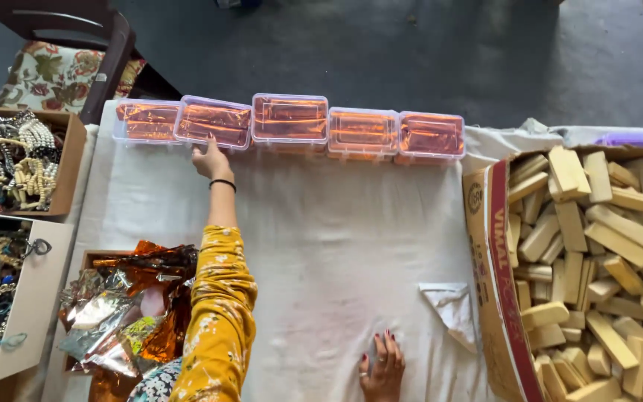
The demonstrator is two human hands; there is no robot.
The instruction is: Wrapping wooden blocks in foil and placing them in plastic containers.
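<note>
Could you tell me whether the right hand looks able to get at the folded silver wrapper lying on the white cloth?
Probably yes. The right hand rests flat on the white cloth, and the silver wrapper lies just beside it with only bare cloth between. The left hand is far off, touching a clear box.

Five clear plastic boxes with shiny orange foil-wrapped pieces inside stand in a row along the far edge of the white-covered worktop (321, 223). The second box from the left (213, 123) sits slightly askew, apparently overlapping the first box (145, 121), with lids seemingly closed on all.
</note>
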